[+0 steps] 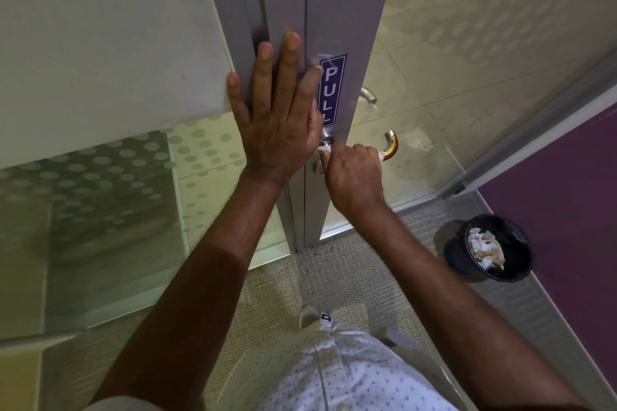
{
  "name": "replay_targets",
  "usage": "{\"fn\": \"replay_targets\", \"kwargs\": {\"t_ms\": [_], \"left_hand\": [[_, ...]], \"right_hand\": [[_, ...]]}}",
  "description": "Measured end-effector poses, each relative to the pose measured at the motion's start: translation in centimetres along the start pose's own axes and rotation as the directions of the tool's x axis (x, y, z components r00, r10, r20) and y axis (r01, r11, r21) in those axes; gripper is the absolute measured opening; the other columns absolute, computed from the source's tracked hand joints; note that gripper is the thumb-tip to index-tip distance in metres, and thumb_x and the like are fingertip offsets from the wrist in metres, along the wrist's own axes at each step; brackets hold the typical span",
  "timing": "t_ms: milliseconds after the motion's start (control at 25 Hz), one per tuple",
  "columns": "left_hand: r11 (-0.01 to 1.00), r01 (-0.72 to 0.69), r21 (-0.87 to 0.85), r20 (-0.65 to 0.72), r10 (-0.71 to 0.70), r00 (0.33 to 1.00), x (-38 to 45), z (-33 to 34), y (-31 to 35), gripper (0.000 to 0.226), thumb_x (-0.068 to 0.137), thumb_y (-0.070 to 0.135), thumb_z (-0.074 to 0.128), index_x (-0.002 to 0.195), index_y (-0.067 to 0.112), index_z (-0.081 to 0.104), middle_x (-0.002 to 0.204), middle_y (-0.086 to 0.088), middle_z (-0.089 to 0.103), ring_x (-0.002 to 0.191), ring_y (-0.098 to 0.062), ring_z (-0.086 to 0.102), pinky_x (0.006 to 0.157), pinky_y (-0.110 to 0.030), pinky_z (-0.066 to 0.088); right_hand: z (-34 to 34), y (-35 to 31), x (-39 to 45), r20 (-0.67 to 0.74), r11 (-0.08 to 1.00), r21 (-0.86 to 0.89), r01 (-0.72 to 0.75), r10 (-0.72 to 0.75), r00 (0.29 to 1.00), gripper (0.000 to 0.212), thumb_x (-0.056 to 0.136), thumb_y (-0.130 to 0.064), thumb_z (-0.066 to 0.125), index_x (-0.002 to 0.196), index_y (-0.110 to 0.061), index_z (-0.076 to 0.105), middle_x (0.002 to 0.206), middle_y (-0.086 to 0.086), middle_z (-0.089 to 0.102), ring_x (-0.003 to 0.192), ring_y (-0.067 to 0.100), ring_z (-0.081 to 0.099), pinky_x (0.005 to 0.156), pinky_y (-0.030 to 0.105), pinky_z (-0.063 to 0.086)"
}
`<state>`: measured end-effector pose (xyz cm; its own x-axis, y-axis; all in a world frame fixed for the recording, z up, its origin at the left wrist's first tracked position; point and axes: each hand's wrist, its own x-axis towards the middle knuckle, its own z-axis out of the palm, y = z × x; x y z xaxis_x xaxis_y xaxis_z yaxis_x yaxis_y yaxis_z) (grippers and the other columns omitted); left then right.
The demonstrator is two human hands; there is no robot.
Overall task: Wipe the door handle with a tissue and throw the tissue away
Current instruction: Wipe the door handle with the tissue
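A grey door frame bears a blue "PULL" sign (pixel 331 90). Below the sign, the metal door handle (pixel 390 145) shows its curved end to the right of my fist. My right hand (pixel 354 177) is closed around the handle's bar with a white tissue (pixel 325 151) bunched inside the grip; only small bits of tissue show at both sides of the fist. My left hand (pixel 277 120) lies flat on the door frame just left of the sign, fingers spread, holding nothing. A black bin (pixel 490 252) with crumpled tissues inside stands on the floor to the right.
Frosted glass panels with a dot pattern flank the door on both sides. A second handle (pixel 367 95) shows through the glass behind the door. A purple wall (pixel 561 197) runs along the right. The carpet floor and my shoe (pixel 309 315) are below.
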<state>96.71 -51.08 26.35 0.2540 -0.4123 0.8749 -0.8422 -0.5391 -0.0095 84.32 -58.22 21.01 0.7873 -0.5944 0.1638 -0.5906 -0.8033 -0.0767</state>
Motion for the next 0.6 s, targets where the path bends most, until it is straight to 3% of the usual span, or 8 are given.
{"fn": "replay_targets", "kwargs": {"t_ms": [80, 160, 320, 440, 520, 600], "left_hand": [[1.000, 0.002, 0.001, -0.002, -0.002, 1.000, 0.1, 0.1, -0.1, 0.042, 0.104, 0.034, 0.052, 0.144, 0.026, 0.060, 0.170, 0.006, -0.022, 0.159, -0.018, -0.020, 0.128, -0.049, -0.016], [1.000, 0.000, 0.003, -0.008, 0.000, 1.000, 0.1, 0.1, 0.0, 0.044, 0.105, 0.036, 0.051, 0.148, 0.026, 0.053, 0.170, 0.006, -0.022, 0.158, -0.019, -0.020, 0.128, -0.049, -0.016], [1.000, 0.004, 0.018, 0.003, -0.004, 1.000, 0.0, 0.2, 0.1, 0.049, 0.107, 0.039, 0.048, 0.154, 0.029, 0.041, 0.170, 0.005, -0.025, 0.158, -0.019, -0.022, 0.127, -0.051, -0.016], [0.999, 0.011, 0.042, 0.009, -0.011, 1.000, 0.0, 0.2, 0.3, 0.051, 0.107, 0.039, 0.048, 0.156, 0.032, 0.039, 0.169, 0.004, -0.027, 0.158, -0.020, -0.023, 0.126, -0.052, -0.015], [0.999, 0.013, 0.052, 0.015, -0.014, 1.000, 0.1, 0.1, 0.3, 0.051, 0.107, 0.040, 0.049, 0.156, 0.032, 0.041, 0.169, 0.004, -0.027, 0.157, -0.020, -0.024, 0.126, -0.053, -0.014], [0.998, 0.017, 0.060, 0.022, -0.018, 1.000, 0.0, 0.1, 0.3, 0.051, 0.107, 0.040, 0.050, 0.156, 0.031, 0.044, 0.169, 0.004, -0.027, 0.157, -0.020, -0.024, 0.126, -0.053, -0.014]], "right_hand": [[1.2, -0.3, -1.7, -0.097, 0.998, 0.029, -0.048, 0.050, 0.994, 0.026, 0.107, -0.024, 0.032, 0.115, -0.012, 0.054, 0.098, 0.009, 0.063, 0.089, 0.027, 0.053, 0.091, 0.043, 0.040], [1.5, -0.3, -2.2, -0.124, 0.999, -0.028, -0.046, 0.043, 0.991, 0.025, 0.101, -0.012, 0.033, 0.118, -0.009, 0.051, 0.101, 0.011, 0.060, 0.093, 0.028, 0.052, 0.097, 0.045, 0.040], [0.4, -0.3, -0.3, -0.043, 0.996, -0.088, -0.024, 0.020, 0.999, 0.017, 0.100, -0.018, 0.041, 0.103, -0.011, 0.056, 0.085, 0.009, 0.061, 0.074, 0.025, 0.046, 0.077, 0.042, 0.040], [-0.7, 0.2, 1.2, 0.102, 0.988, -0.121, 0.094, -0.081, 0.991, 0.012, 0.098, -0.025, 0.060, 0.108, -0.018, 0.061, 0.083, 0.005, 0.067, 0.068, 0.026, 0.062, 0.068, 0.036, 0.040], [-1.3, 1.0, 2.1, 0.172, 0.968, -0.136, 0.211, -0.187, 0.967, 0.014, 0.103, -0.030, 0.056, 0.111, -0.019, 0.058, 0.080, 0.004, 0.063, 0.067, 0.026, 0.064, 0.065, 0.033, 0.048], [-1.7, 1.6, 2.9, 0.223, 0.978, -0.086, 0.191, -0.168, 0.960, 0.036, 0.108, -0.044, 0.037, 0.108, -0.014, 0.058, 0.078, 0.006, 0.056, 0.066, 0.025, 0.058, 0.062, 0.031, 0.048]]}}
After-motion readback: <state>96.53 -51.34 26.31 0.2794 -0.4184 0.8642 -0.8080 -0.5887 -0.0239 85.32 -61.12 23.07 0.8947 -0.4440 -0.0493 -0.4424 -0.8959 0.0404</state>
